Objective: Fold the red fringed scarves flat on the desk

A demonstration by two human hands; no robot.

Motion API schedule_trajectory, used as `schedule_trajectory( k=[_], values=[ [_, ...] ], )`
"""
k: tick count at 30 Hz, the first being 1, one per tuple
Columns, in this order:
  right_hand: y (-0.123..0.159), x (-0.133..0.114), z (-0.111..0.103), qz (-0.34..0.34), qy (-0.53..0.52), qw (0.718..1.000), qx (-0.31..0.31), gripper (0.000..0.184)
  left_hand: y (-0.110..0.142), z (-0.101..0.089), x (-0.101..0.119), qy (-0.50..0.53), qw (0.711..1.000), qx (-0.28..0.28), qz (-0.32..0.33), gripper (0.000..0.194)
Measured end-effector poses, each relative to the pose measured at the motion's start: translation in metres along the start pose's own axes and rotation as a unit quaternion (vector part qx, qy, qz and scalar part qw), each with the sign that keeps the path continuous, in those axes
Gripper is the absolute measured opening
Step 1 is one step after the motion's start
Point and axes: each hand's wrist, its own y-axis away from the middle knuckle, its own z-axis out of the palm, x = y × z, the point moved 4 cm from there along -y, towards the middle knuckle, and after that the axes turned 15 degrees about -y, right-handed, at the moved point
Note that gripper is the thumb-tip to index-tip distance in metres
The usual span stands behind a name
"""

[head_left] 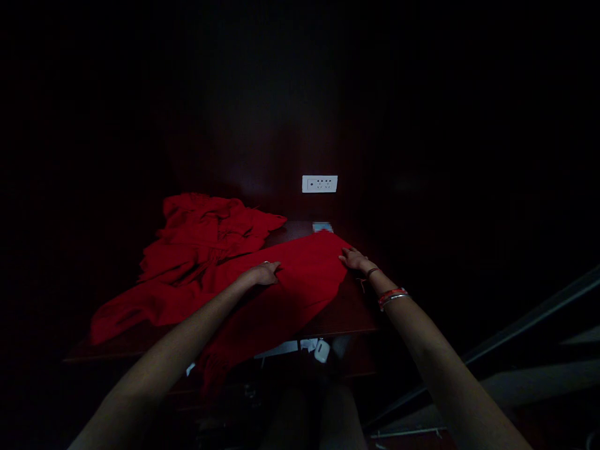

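A large red cloth lies spread over a dark wooden table, bunched in folds at the back left and hanging over the front edge. My left hand rests palm down on the flat middle of the cloth, a ring on one finger. My right hand lies flat on the cloth's right edge, fingers stretched out. Bangles and a thread circle my right wrist.
A white wall socket plate sits on the dark panel behind the table. A small pale object lies at the table's back edge. White items show under the front edge. The surroundings are very dark.
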Motion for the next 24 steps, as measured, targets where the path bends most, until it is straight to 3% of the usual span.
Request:
schedule_trajectory(
  k=[6, 11, 15, 18, 22, 24],
  values=[
    [0.0, -0.003, 0.001, 0.049, -0.035, 0.996, 0.069, 0.058, -0.028, -0.002, 0.013, -0.034, 0.99, 0.103, 0.091, 0.04],
    [0.004, -0.002, -0.007, 0.087, -0.091, 0.98, 0.151, 0.059, -0.044, 0.013, 0.02, -0.021, 0.992, 0.109, 0.066, 0.033],
    [0.001, -0.001, -0.011, 0.057, -0.129, 0.972, 0.186, 0.054, -0.054, 0.019, 0.027, 0.008, 0.989, 0.133, 0.063, 0.038],
    [-0.01, 0.0, -0.025, 0.011, -0.142, 0.963, 0.228, 0.05, -0.065, 0.007, 0.038, 0.036, 0.983, 0.157, 0.086, 0.032],
    [-0.032, 0.0, -0.057, -0.038, -0.13, 0.949, 0.285, 0.053, -0.08, -0.021, 0.06, 0.056, 0.963, 0.233, 0.125, 0.03],
    [-0.042, 0.001, -0.065, -0.045, -0.111, 0.952, 0.28, 0.051, -0.09, -0.02, 0.07, 0.019, 0.967, 0.221, 0.122, 0.032]
  ],
)
